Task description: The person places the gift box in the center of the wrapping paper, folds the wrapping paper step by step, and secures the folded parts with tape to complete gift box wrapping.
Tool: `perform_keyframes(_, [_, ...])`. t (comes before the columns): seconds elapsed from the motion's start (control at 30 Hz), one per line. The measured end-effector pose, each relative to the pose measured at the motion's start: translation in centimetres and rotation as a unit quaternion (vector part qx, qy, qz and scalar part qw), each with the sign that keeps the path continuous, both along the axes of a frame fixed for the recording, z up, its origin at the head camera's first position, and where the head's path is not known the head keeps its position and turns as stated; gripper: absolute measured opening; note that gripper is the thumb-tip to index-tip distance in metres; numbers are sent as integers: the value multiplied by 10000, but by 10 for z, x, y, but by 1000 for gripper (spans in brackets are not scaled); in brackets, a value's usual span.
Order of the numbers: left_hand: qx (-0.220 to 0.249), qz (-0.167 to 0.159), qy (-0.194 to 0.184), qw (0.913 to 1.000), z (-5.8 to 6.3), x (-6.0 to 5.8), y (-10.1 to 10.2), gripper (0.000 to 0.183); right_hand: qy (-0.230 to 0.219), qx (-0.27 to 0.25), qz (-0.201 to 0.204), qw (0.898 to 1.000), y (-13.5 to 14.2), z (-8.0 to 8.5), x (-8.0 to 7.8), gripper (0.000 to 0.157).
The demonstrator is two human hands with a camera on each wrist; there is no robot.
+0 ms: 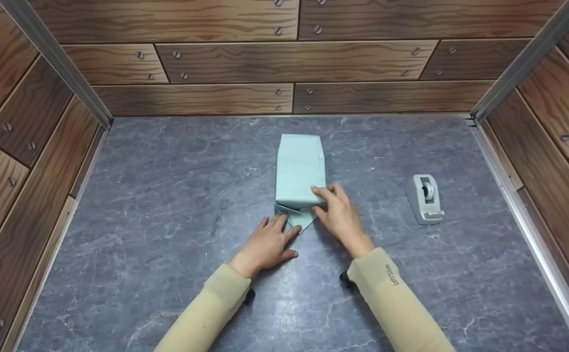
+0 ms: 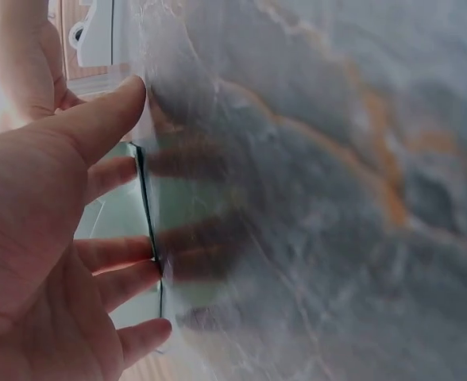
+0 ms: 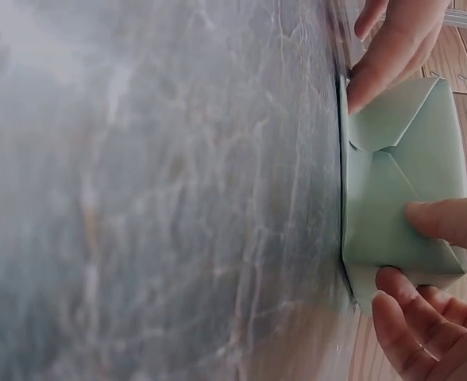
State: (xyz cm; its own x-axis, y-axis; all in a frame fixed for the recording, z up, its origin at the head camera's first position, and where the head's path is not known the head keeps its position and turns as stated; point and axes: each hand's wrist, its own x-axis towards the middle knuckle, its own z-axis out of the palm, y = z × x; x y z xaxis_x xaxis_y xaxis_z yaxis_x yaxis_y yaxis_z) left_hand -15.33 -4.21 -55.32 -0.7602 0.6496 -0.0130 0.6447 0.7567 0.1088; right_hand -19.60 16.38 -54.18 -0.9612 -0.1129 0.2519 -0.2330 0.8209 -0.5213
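A box wrapped in pale green paper [image 1: 300, 168] lies lengthwise on the tabletop, its folded end towards me. From that end a pointed paper flap [image 1: 305, 220] sticks out along the table. My left hand [image 1: 267, 242] has its fingers extended, with the tips touching the flap and the lower left corner. At the near right corner, my right hand [image 1: 340, 215] pinches the box. The right wrist view shows the right thumb [image 3: 444, 221] against the creased end and the fingers along the side. Whatever is inside the paper is hidden.
A grey tape dispenser [image 1: 424, 199] with a roll of tape stands on the right of the marbled tabletop [image 1: 191, 171]. Wood-patterned panels [image 1: 226, 61] with metal corner strips enclose the back and both sides.
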Motion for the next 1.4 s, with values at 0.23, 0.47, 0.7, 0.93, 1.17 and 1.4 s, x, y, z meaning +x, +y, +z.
perform_keyframes(0.23, [201,176,-382,9989,4,-1,1,71,1,5,-59,10000,-1,0,0,50])
perform_keyframes(0.47, [185,0,-239,9995,4,-2,-1,66,89,38,-57,9999,-1,-1,0,50])
perform_keyframes(0.7, [86,-90,-381,9992,6,-6,-2,65,120,103,-73,9998,-1,0,1,49])
perform_keyframes(0.93, [219,-165,-368,9989,12,-9,-1,57,34,128,-96,9999,-1,0,1,49])
perform_keyframes(1.17, [53,-365,-270,9990,12,-7,-2,47,2,78,-97,9999,0,1,0,50])
perform_keyframes(1.4, [292,-168,90,9994,10,-7,3,24,37,150,-93,9998,-1,0,1,50])
